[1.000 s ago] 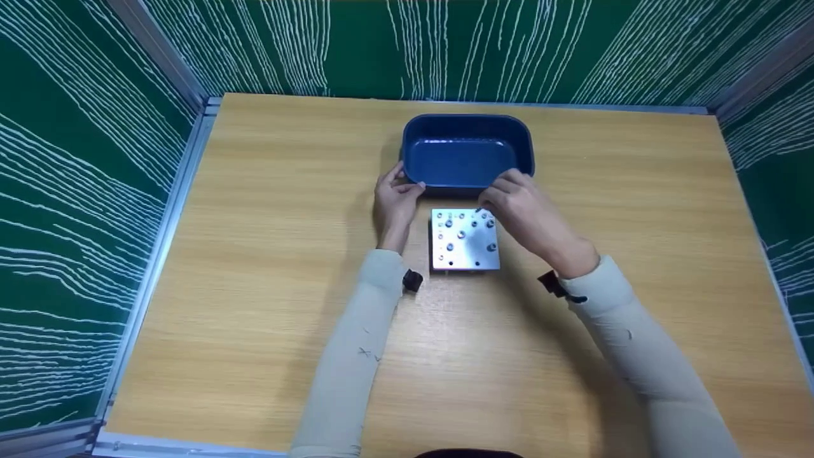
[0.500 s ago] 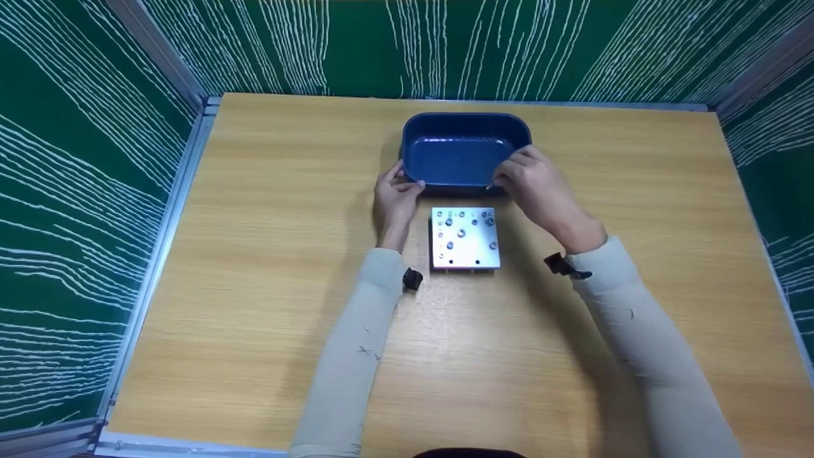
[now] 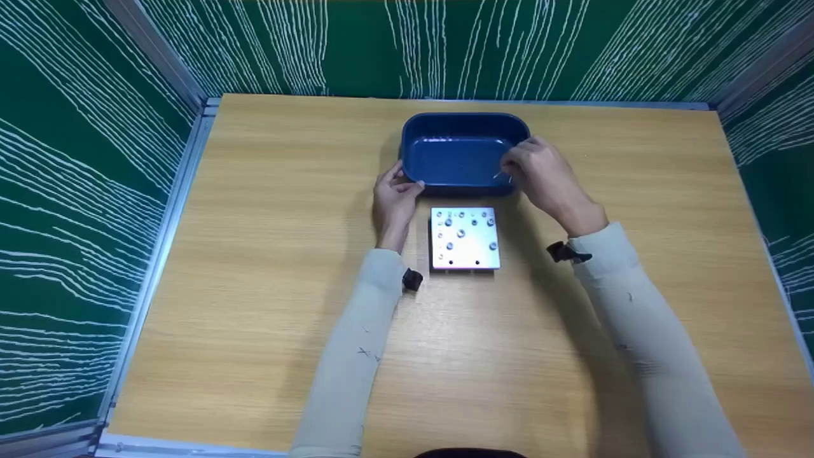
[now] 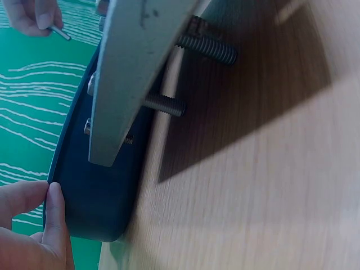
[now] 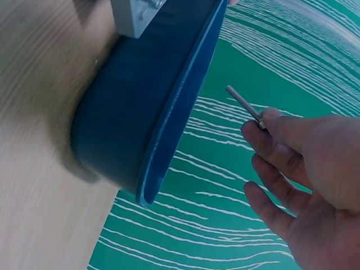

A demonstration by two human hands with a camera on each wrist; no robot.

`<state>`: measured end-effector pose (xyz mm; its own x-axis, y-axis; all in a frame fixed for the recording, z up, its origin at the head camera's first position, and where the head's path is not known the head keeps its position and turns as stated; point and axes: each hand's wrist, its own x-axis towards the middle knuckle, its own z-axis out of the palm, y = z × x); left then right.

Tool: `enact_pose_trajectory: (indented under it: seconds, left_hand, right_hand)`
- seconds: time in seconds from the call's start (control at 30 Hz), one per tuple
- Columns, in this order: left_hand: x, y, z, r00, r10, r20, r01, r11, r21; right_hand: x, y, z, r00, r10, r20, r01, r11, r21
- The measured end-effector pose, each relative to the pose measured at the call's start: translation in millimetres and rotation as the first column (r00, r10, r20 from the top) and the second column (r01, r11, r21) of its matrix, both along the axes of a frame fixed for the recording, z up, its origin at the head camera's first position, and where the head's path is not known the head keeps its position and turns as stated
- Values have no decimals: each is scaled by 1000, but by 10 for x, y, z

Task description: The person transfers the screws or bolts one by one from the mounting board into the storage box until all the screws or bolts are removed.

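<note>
My left hand (image 3: pixel 395 202) pinches the rim of a dark blue tub (image 3: pixel 416 189) at its near left corner, thumb and finger on the wall in the left wrist view. The right hand (image 3: pixel 539 175) is raised over the tub's near right corner. Between its thumb and index fingertip it pinches a thin metal screw (image 5: pixel 244 104), shaft pointing away from the hand; the other fingers are loosely bent. Just in front of the tub stands a square metal plate (image 3: pixel 469 254) with several bolts through it. Threaded bolt ends (image 4: pixel 208 49) jut out beneath the plate.
A wooden table (image 3: pixel 267 286) carries everything. Green panels (image 3: pixel 362 51) with white wavy lines and metal frame bars (image 3: pixel 159 57) enclose its back and sides. A dark rounded object (image 3: pixel 470 453) shows at the bottom edge of the head view.
My right hand has moved from the plate's far right corner, away from me and slightly right, over the tub's corner. The left hand has stayed at the rim.
</note>
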<state>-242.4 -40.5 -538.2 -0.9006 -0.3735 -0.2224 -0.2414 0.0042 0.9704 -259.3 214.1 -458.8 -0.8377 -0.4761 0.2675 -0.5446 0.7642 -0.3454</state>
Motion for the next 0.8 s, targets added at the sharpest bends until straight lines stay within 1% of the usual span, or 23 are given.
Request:
enact_pose_trajectory:
  seconds: [0.23,0.47,0.7,0.77,0.8]
  left_hand:
    - [-9,13,9,1000,13,24,-13,1000,-23]
    - [-6,36,21,998,30,59,-28,999,-39]
    - [-8,34,22,997,35,62,-34,999,-19]
    - [-7,31,25,998,33,53,-33,999,-6]
    - [-6,29,25,999,31,36,-31,999,15]
  right_hand:
    - [-118,33,-25,999,8,38,-8,1000,5]
    - [-204,61,-58,993,-12,119,7,999,42]
    - [-260,77,-75,990,-21,140,15,999,43]
    - [-268,80,-74,989,-26,145,20,999,41]
    - [-270,80,-72,990,-25,142,19,999,42]
